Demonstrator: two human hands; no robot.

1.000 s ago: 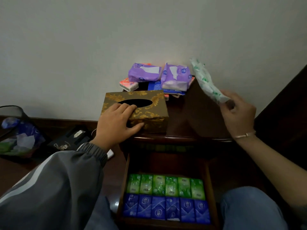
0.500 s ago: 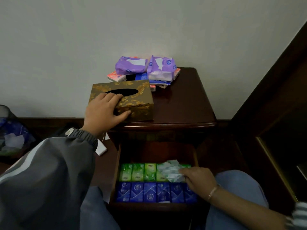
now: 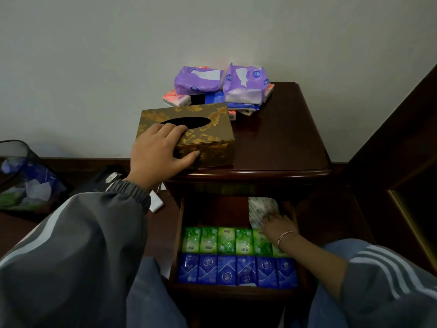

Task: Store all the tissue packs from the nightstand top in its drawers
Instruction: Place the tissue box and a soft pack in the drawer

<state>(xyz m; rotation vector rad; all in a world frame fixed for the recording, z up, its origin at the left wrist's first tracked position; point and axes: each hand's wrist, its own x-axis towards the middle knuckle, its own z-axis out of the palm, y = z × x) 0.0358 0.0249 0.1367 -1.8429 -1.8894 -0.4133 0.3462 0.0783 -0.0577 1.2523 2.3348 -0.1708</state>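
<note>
White-green pack (image 3: 261, 209) now deeper; back-right of drawer (image 3: 180, 223)

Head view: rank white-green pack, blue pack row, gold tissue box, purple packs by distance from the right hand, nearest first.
1. white-green pack, touching the right hand, back right of the drawer.
2. blue pack row, drawer front.
3. gold tissue box, nightstand top, front left.
4. purple packs, rear, by the wall.

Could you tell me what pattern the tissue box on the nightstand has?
The tissue box is brown with gold leafy scrollwork, which shows best in the head view.
</note>
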